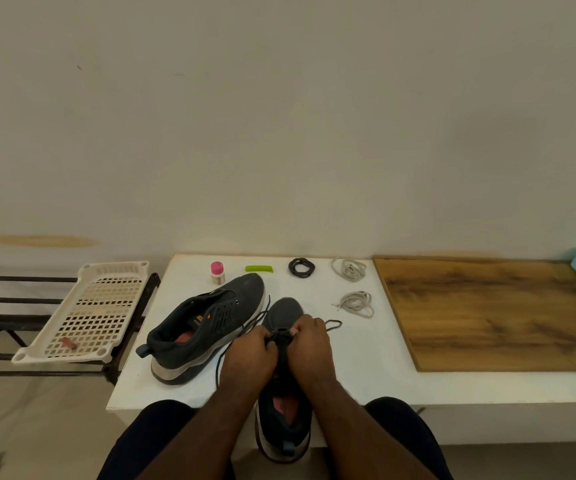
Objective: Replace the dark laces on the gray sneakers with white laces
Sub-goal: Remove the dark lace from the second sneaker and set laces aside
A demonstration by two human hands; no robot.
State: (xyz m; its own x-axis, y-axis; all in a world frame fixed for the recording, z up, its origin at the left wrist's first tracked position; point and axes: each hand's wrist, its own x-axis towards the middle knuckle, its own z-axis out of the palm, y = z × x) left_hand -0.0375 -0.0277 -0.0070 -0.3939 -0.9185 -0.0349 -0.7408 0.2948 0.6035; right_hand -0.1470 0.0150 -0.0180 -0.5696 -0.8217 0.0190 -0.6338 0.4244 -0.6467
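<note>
Both hands, left hand (250,355) and right hand (309,344), pinch the dark lace (281,336) on the near sneaker (285,315) at the counter's (366,358) front edge, likely to pull it out.

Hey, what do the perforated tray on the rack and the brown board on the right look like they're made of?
The tray looks like molded cream plastic: uniform color, a grid of square holes, rounded corners. The board shows brown wood grain with a smooth, slightly matte surface; whether solid wood or laminate cannot be told.
</note>
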